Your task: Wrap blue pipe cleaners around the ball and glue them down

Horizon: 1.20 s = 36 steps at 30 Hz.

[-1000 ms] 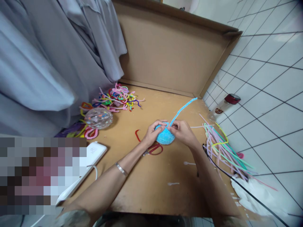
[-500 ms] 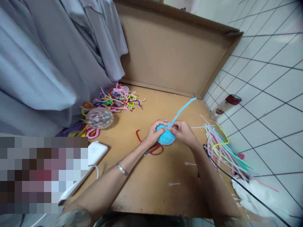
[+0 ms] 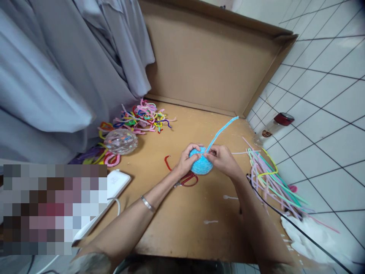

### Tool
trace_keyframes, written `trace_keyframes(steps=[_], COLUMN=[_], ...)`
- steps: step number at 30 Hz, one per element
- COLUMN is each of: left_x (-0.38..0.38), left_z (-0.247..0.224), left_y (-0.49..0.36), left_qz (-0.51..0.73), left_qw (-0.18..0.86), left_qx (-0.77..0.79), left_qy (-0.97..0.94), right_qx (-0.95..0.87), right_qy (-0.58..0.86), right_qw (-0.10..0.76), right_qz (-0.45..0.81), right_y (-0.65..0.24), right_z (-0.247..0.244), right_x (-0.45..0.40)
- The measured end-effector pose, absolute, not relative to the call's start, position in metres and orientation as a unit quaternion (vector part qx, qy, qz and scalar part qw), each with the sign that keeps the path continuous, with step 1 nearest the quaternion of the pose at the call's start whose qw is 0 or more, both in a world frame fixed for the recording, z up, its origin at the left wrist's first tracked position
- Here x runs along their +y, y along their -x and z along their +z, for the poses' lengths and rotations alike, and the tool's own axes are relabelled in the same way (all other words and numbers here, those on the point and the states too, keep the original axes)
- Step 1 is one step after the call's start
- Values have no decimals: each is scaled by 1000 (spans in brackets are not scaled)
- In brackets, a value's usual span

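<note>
A rounded blue piece of coiled pipe cleaner (image 3: 202,166) is held above the middle of the table. My left hand (image 3: 188,157) wraps round its left side, thumb pressed on top. At its upper right, my right hand (image 3: 218,156) pinches the base of a loose blue pipe cleaner end (image 3: 221,133), which sticks up and to the right. The exact spot between the right fingertips is hidden. Just below my left hand lie red-handled scissors (image 3: 190,179), partly covered by that hand and wrist.
Tangled colourful pipe cleaners (image 3: 146,116) and a clear bowl (image 3: 121,141) sit at left, near a white power bank (image 3: 119,179). Straight pastel pipe cleaners (image 3: 273,179), a black cable (image 3: 288,217), white tissue (image 3: 302,236) and a red-lidded jar (image 3: 273,129) are at right. Cardboard (image 3: 211,57) stands behind.
The view has shifted very slightly. Both hands keep their hold on the blue piece, with hardly any visible movement.
</note>
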<state>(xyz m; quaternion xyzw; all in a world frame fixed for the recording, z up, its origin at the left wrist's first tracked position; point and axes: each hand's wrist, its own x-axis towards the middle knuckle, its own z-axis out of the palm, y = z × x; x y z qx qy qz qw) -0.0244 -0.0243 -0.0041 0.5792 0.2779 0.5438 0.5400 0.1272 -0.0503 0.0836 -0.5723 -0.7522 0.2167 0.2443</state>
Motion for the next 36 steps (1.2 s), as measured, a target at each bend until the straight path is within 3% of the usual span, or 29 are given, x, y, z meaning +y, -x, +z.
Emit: trace_keyframes(steps=[17, 36], left_x=[-29, -32], left_z=[-6, 0], left_y=[33, 28], left_qz=[538, 553], left_qw=[373, 472], left_qx=[262, 300], left_qy=[-709, -618], right_qx=[-753, -749], right_qy=[563, 544], right_qw=[253, 266], right_qz=[230, 267], right_y=[-130, -134], right_z=[84, 81], right_x=[-49, -47])
